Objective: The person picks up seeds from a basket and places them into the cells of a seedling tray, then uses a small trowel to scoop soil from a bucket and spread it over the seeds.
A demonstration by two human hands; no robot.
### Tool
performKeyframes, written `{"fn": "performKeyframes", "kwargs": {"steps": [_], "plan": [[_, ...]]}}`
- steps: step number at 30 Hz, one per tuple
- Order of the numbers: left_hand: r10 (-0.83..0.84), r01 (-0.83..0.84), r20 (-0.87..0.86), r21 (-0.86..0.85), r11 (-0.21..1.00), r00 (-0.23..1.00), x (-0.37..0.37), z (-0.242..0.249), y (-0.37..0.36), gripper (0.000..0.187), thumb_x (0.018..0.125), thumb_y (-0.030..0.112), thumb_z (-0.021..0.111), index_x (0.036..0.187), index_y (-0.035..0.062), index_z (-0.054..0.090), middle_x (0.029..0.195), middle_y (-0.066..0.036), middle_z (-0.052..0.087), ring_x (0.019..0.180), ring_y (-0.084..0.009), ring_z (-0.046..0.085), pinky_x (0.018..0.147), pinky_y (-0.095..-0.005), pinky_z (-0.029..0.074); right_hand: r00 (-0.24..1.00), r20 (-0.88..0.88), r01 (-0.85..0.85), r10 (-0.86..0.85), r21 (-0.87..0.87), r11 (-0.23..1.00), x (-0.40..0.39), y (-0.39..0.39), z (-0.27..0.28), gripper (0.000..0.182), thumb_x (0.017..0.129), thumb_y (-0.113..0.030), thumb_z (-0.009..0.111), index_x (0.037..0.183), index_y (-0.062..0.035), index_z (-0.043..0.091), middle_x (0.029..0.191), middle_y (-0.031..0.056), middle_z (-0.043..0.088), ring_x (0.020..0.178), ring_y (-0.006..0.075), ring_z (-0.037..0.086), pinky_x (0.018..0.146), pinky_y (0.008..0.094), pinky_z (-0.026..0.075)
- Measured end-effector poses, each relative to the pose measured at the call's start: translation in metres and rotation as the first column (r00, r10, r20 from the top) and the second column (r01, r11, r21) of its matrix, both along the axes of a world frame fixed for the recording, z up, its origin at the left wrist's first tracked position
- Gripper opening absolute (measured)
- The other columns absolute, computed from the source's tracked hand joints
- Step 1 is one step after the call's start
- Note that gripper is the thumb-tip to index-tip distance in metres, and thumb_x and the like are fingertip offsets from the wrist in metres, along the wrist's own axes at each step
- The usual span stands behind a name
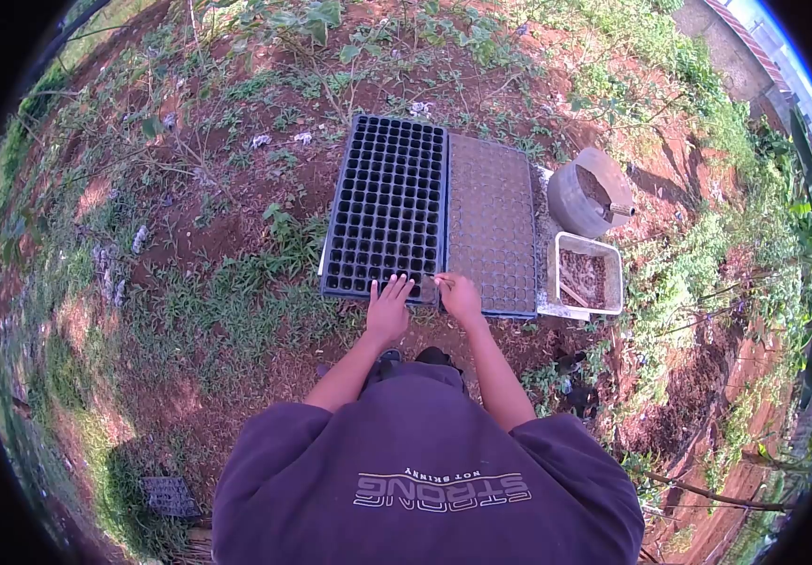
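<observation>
A black seedling tray (pixel 390 188) with rows of unfilled cells lies in front of me. Against its right side is a second seedling tray (pixel 491 217), its cells filled level with brown soil. My left hand (pixel 389 309) rests on the near edge of the black tray, fingers stretched out and apart. Just to its right, my right hand (pixel 461 297) is over the line where both trays meet. Its thumb and fingertips are pinched together at the black tray's near right corner. Whatever they hold, if anything, is too small to make out.
Right of the trays stands a round bucket (pixel 576 200) with soil and a handled tool in it. Nearer me is a white rectangular tub (pixel 587 275) of dark grainy material with a stick inside. Weeds and reddish soil surround everything; a wall (pixel 731 47) rises at the far right.
</observation>
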State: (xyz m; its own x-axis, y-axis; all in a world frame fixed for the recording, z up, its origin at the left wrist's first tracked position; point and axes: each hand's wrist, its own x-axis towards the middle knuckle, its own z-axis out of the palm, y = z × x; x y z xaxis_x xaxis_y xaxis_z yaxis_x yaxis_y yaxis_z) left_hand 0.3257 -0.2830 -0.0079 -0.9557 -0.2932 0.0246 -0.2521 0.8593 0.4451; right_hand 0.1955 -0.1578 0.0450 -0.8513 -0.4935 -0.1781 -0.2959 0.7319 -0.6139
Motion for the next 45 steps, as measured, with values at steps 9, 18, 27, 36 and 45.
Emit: {"fn": "performKeyframes", "kwargs": {"steps": [9,18,27,36,45], "plan": [[-0.003,0.004,0.023,-0.008,1.000,1.000,0.000,0.001,-0.001,0.059,0.083,0.012,0.052,0.140,0.0124,0.038,0.147,-0.006,0.036,0.140,-0.0213,0.028,0.115,-0.0538,0.011,1.000,0.011,-0.005,0.005,0.007,1.000,-0.003,0.002,-0.005,0.022,0.088,-0.028,0.061,0.101,-0.0139,0.071,0.095,0.0155,0.068,0.091,0.0352,0.065,0.080,0.0419,0.051],[-0.005,0.006,0.024,-0.012,1.000,1.000,-0.001,0.001,-0.001,0.059,0.082,0.013,0.053,0.139,0.0125,0.040,0.147,-0.006,0.037,0.139,-0.0209,0.029,0.115,-0.0540,0.009,0.999,-0.046,-0.020,0.020,-0.009,1.000,0.002,0.004,-0.002,0.022,0.088,-0.029,0.061,0.103,-0.0155,0.071,0.095,0.0151,0.068,0.090,0.0368,0.064,0.081,0.0435,0.051],[0.002,-0.002,0.046,-0.007,1.000,0.999,-0.001,0.004,0.000,0.059,0.082,0.013,0.053,0.139,0.0124,0.039,0.147,-0.006,0.037,0.139,-0.0206,0.028,0.116,-0.0532,0.007,1.000,0.001,-0.015,0.016,-0.067,0.998,-0.003,0.006,-0.006,0.020,0.088,-0.026,0.061,0.100,-0.0130,0.071,0.095,0.0155,0.068,0.090,0.0363,0.064,0.080,0.0410,0.051],[0.009,-0.009,0.043,-0.002,1.000,0.999,-0.002,0.002,0.001,0.060,0.081,0.012,0.053,0.139,0.0124,0.039,0.146,-0.006,0.037,0.139,-0.0211,0.029,0.116,-0.0529,0.008,0.999,-0.041,0.011,-0.017,-0.125,0.992,0.007,0.010,-0.006,0.020,0.088,-0.027,0.061,0.101,-0.0149,0.071,0.095,0.0150,0.068,0.090,0.0352,0.065,0.079,0.0409,0.051],[0.019,-0.019,-0.013,-0.009,1.000,1.000,-0.002,-0.001,0.002,0.059,0.081,0.012,0.053,0.139,0.0130,0.040,0.145,-0.007,0.039,0.138,-0.0223,0.031,0.115,-0.0533,0.011,0.999,-0.032,-0.024,0.022,-0.082,0.996,0.006,0.012,-0.010,0.022,0.088,-0.030,0.060,0.105,-0.0193,0.070,0.099,0.0134,0.068,0.094,0.0349,0.063,0.081,0.0434,0.051]]}}
